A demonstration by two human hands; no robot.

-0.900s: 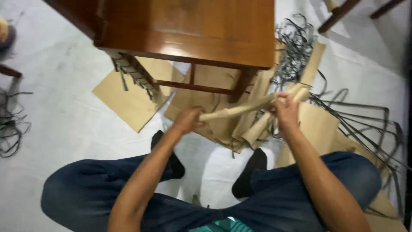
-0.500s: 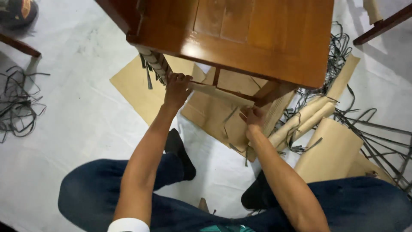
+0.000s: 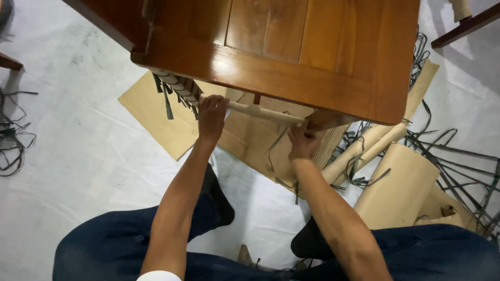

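A glossy brown wooden table [image 3: 291, 47] is filling the top of the view, standing over a white floor [image 3: 73, 156]. Flat tan cardboard sheets [image 3: 156, 112] are lying on the floor under the table's near edge, and a fat roll of tan paper [image 3: 398, 184] is sitting to the right beside thinner rolled tubes [image 3: 364, 148], with dark plastic straps [image 3: 458, 161] tangled around them. The person's legs in dark blue trousers [image 3: 104, 244] are spreading along the bottom edge. Under the table's near edge, a pale paper-wrapped rail [image 3: 260, 111] is running between the legs. The left hand [image 3: 211, 113] is curling closed around the rail's left end; the right hand [image 3: 303, 139] is gripping its right end by the table leg. Compared with half a second ago, the right hand is coming up from the cardboard to the rail, and the table is looming larger.
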